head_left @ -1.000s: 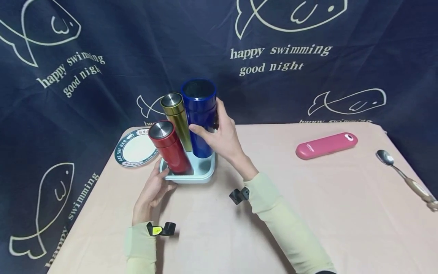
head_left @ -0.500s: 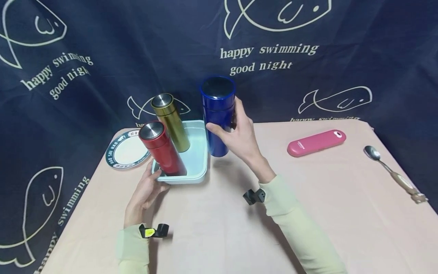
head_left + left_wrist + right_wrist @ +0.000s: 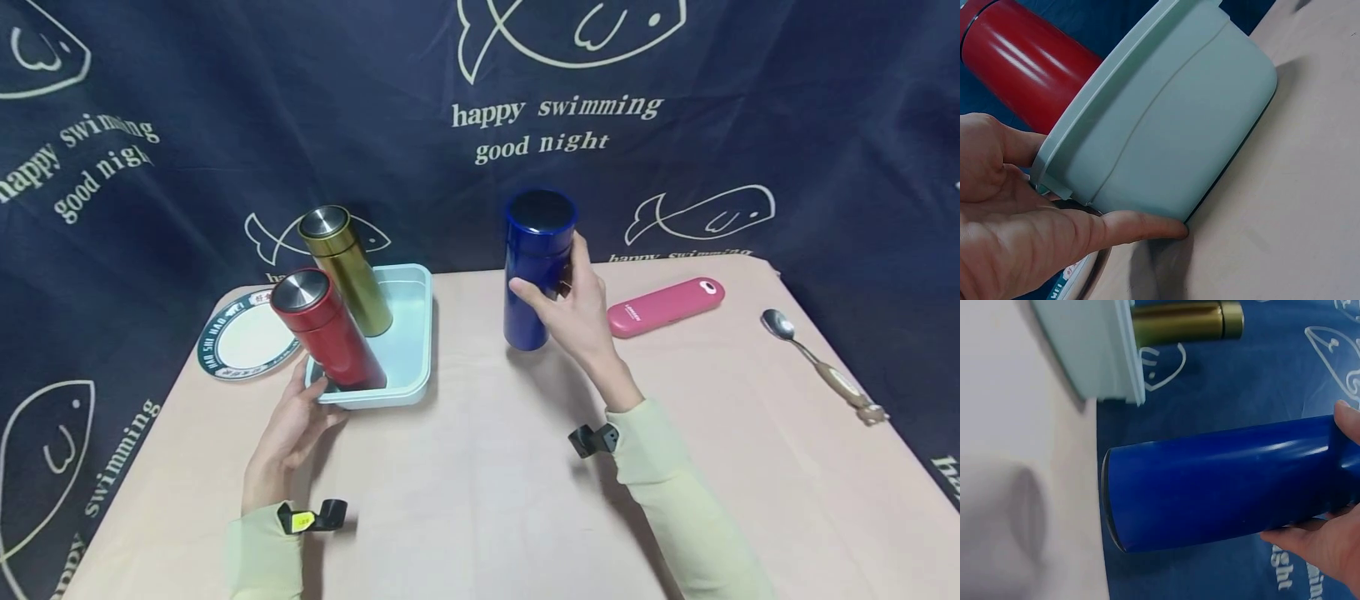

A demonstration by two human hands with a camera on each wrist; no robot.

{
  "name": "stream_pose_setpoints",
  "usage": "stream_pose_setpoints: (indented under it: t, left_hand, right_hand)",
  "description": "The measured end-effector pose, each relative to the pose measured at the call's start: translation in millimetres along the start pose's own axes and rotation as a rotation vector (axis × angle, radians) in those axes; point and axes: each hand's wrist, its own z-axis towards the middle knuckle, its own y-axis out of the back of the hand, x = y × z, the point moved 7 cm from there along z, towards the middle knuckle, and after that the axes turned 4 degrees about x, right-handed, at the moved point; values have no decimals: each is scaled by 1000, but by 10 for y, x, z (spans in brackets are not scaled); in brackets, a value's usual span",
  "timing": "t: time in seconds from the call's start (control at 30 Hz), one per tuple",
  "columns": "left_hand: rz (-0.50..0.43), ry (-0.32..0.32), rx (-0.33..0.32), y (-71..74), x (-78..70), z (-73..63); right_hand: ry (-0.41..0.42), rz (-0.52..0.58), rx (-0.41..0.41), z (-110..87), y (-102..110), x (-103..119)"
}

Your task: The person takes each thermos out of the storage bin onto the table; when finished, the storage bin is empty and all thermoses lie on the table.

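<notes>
In the head view my right hand (image 3: 581, 321) grips a blue thermos bottle (image 3: 523, 287) upright, its base close over the table. The right wrist view shows the bottom end of this bottle (image 3: 1210, 487) pointing at the tabletop. My left hand (image 3: 288, 429) holds the near left corner of a pale blue plastic tub (image 3: 414, 333). In the left wrist view, one digit lies along the tub's outer wall (image 3: 1172, 125) and another reaches over its rim. A red thermos bottle (image 3: 333, 337) and a slimmer gold one (image 3: 351, 279) stand inside the tub.
A white plate with a green patterned rim (image 3: 212, 346) lies left of the tub, partly hidden behind it. To the right are a pink oblong case (image 3: 666, 307) and a spoon (image 3: 832, 379). A dark blue fish-print curtain (image 3: 420, 192) hangs behind the table (image 3: 480, 483).
My right hand has carried the blue thermos bottle out of the tub to the right and lowered it toward the table. The left hand keeps its hold on the tub. The head view has turned slightly right.
</notes>
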Motion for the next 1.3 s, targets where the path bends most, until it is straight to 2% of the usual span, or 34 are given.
stream_pose_setpoints:
  t: [0.47,0.73,1.1,1.3]
  left_hand:
    - [15,-7,20,11,-63,-43]
    - [8,-3,20,-22,-45,-22]
    - [10,-6,19,-26,-29,-24]
    - [3,-10,15,-37,-23,-29]
  right_hand:
    - [-88,25,-102,-154,389,-466]
    - [-113,8,-124,-275,475,-644]
    - [-142,25,-132,-333,505,-707]
    - [-157,-16,-103,-394,483,-474]
